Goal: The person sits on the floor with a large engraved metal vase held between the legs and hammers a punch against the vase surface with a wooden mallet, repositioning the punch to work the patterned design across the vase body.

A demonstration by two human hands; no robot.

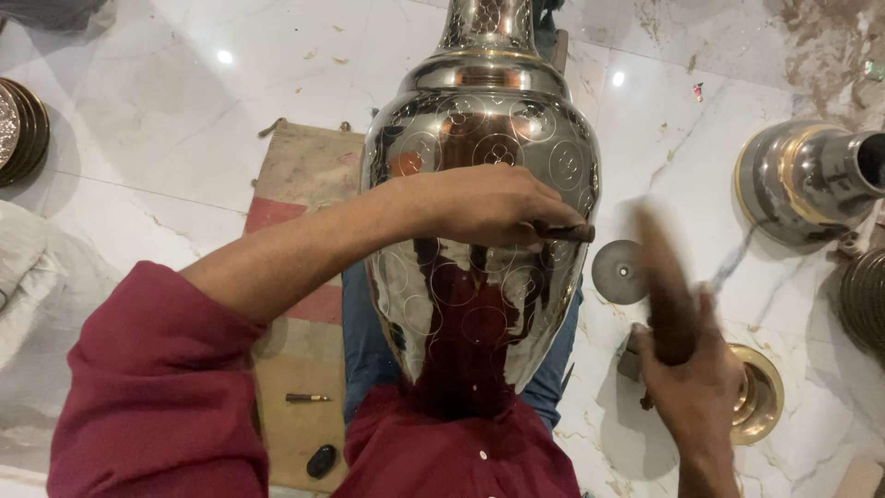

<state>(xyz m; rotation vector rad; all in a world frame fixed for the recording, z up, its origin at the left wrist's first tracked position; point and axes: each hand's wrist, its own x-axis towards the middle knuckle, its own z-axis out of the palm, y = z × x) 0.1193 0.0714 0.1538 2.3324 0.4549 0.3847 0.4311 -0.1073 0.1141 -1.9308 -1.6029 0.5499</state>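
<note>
A big shiny metal vase (479, 148) with engraved round patterns lies across my lap, neck pointing away from me. My left hand (493, 205) rests on its belly, closed around a small dark chisel (562, 231) whose tip sticks out to the right against the metal. My right hand (687, 373) is raised at the vase's right side and grips a brown wooden mallet (666, 277), which is blurred with motion. Both my sleeves are dark red.
On the marble floor lie a round metal disc (618, 272), a brass-rimmed piece (758, 397) and another metal vase (811, 180) at the right. A cloth mat (300, 184) to the left holds a thin tool (307, 397) and a dark oval object (321, 460). Stacked plates (20, 129) sit far left.
</note>
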